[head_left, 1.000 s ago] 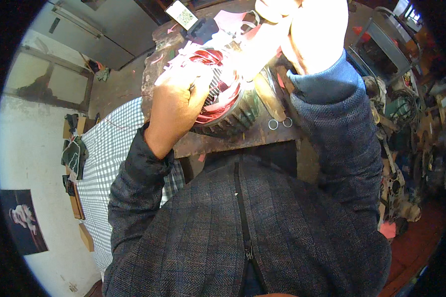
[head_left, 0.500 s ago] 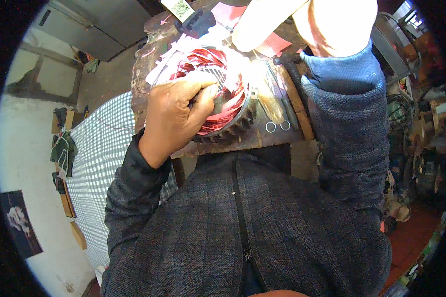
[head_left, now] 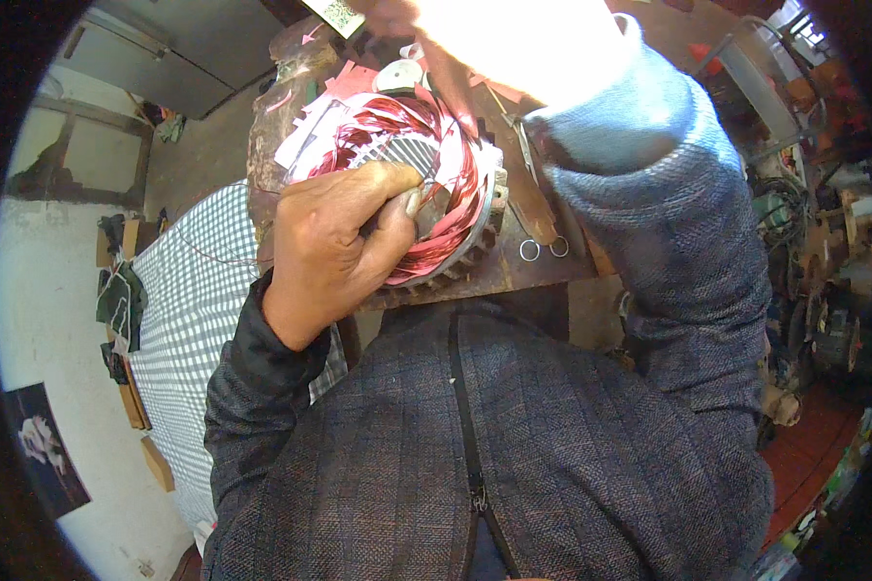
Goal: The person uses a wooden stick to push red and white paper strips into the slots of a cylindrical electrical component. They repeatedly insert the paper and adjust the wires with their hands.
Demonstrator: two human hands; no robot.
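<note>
From the head camera, my left hand (head_left: 334,247) is closed tight on the near rim of one motor stator (head_left: 426,208) with red copper windings, on the workbench (head_left: 513,276). My right hand (head_left: 513,44) is overexposed; its grip I cannot tell. One pair of scissors (head_left: 543,237) lies beside.

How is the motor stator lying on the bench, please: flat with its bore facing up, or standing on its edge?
Flat, bore up: the stator shows its round opening and red copper windings from above, with the left hand pressed on its near rim.

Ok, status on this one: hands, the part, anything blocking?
Left hand fisted on round metal stator with red copper windings. Right hand raised over it, overexposed, grip unclear. Scissors lie beside on brown bench.
</note>
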